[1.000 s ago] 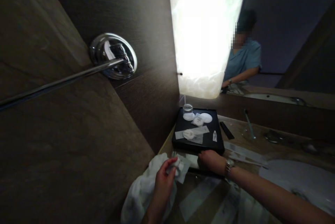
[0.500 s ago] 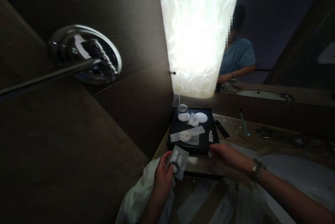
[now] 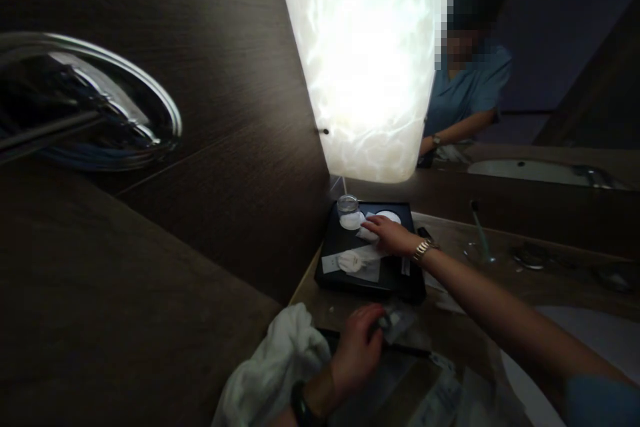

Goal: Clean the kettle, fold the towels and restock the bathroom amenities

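Note:
My left hand [image 3: 357,344] is closed on a clear packet [image 3: 399,324] in front of the black tray [image 3: 330,234]. The packet is blurred; a dark ring shape shows near the fingers. Over the tray reaches my right hand [image 3: 393,235], fingers stretched out at a small white packet [image 3: 368,234] and partly covering it. Just left of those fingertips stands a glass jar [image 3: 348,212]. Nearer the tray's front lies a flat wrapped white item [image 3: 350,260]. A small white tube [image 3: 405,265] at the right is partly hidden by my right hand.
A white towel [image 3: 280,364] hangs at the lower left. To the right, a toothbrush [image 3: 481,234] stands in a clear glass, with a white basin [image 3: 595,334] nearer. A glowing panel [image 3: 373,80], a chrome fixture [image 3: 115,107] and a mirror with a person's reflection surround the counter.
My right hand has moved from the tray's front right corner onto the tray, at the small white packet. My left hand has shifted right with its clear packet. The view has moved closer.

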`<state>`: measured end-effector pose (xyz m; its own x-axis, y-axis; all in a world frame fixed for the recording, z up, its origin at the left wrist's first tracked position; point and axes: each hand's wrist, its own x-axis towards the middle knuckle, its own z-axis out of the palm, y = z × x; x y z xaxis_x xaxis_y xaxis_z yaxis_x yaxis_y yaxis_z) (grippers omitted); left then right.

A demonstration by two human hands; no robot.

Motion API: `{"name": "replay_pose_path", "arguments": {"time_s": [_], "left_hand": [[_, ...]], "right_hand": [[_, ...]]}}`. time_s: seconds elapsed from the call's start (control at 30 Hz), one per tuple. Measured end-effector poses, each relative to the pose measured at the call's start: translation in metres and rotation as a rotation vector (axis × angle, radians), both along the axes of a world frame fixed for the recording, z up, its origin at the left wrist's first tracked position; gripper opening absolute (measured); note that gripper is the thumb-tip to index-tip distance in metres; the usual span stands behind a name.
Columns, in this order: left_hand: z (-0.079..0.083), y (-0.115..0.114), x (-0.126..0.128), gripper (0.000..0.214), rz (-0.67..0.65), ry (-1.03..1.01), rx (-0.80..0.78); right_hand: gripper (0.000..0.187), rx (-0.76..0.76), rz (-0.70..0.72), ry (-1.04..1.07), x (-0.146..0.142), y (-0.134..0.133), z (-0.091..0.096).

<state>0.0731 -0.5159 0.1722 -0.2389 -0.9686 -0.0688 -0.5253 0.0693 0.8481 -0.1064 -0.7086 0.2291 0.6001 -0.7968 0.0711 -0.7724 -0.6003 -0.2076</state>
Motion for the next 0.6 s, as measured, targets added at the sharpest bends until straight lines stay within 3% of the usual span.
{"name": "replay_pose_path", "arguments": {"time_s": [0.07, 0.13, 0.23, 0.3, 0.4, 0.5, 0.6], "left_hand": [[0.002, -0.006, 0.000, 0.050, -0.108, -0.145, -0.025], [0.004, -0.013, -0.006, 0.047, -0.216, -0.248, 0.020], [0.005, -0.021, -0.015, 0.044, -0.348, -0.293, 0.063], [0.005, -0.021, -0.015, 0.044, -0.368, -0.300, 0.024], [0.001, -0.012, -0.007, 0.041, -0.319, -0.329, -0.029], [-0.004, 0.003, -0.001, 0.047, -0.305, -0.344, -0.047], [-0.006, 0.010, -0.007, 0.058, -0.355, -0.368, -0.098]], "right_hand": [[0.081, 0.038, 0.019, 0.046, 0.007, -0.015, -0.001], [0.076, 0.049, 0.036, 0.069, 0.009, -0.022, -0.001], [0.044, 0.033, 0.049, 0.097, 0.015, -0.022, 0.004], [0.029, 0.012, 0.026, 0.093, 0.019, -0.016, 0.011], [0.033, -0.045, -0.066, 0.030, 0.007, -0.003, 0.022], [0.027, -0.109, -0.251, -0.390, -0.031, 0.020, 0.025], [0.035, 0.036, -0.429, -0.968, -0.073, 0.059, 0.009]]}}
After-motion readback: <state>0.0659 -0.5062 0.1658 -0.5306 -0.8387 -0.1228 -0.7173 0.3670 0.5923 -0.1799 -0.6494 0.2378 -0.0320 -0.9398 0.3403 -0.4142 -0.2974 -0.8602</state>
